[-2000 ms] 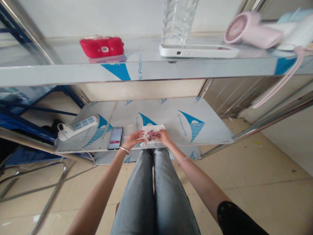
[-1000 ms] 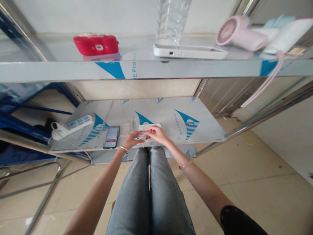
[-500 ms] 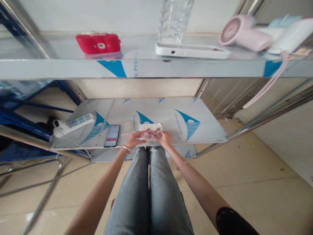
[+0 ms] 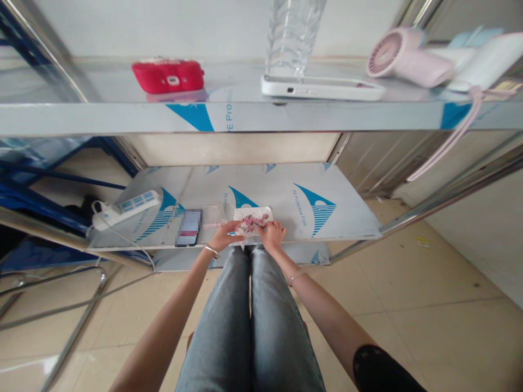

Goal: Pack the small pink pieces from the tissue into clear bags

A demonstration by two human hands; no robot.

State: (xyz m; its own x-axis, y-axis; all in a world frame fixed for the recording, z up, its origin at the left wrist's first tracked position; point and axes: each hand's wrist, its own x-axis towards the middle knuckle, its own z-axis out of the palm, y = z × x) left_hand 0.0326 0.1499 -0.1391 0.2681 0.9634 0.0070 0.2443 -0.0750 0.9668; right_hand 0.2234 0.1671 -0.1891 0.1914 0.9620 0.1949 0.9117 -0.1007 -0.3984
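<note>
I see a 2-tier steel rack, its lower shelf (image 4: 286, 190) still skinned in white protective film with blue triangular print, glossy and slightly scuffed. On its near edge lies a small white sheet (image 4: 255, 213), flat and rectangular, with a cluster of red-and-white beads (image 4: 252, 221) heaped on it, knobbly and too small for me to make out single pieces. My left hand (image 4: 223, 234) sits at the left of the cluster, fingers curled in a pinch on what looks like a clear plastic bit or bag edge, though I cannot tell for sure at this size. My right hand (image 4: 272, 234) touches the near right of the beads, fingertips bent down onto them; whether it grips any I cannot tell. The beads lie between the 2 hands, just beyond the fingertips. A thin metal bangle rings the left wrist.

Left of the hands lies a phone (image 4: 188, 228), its face blurred out, and further left a white power strip (image 4: 125, 209) with a looping cord. The upper shelf carries a red pouch (image 4: 168, 76), a white-cased phone (image 4: 322, 87) under a ribbed clear bottle (image 4: 294, 32) cut off at the top, and a pale pink handheld fan (image 4: 404, 51).
</note>
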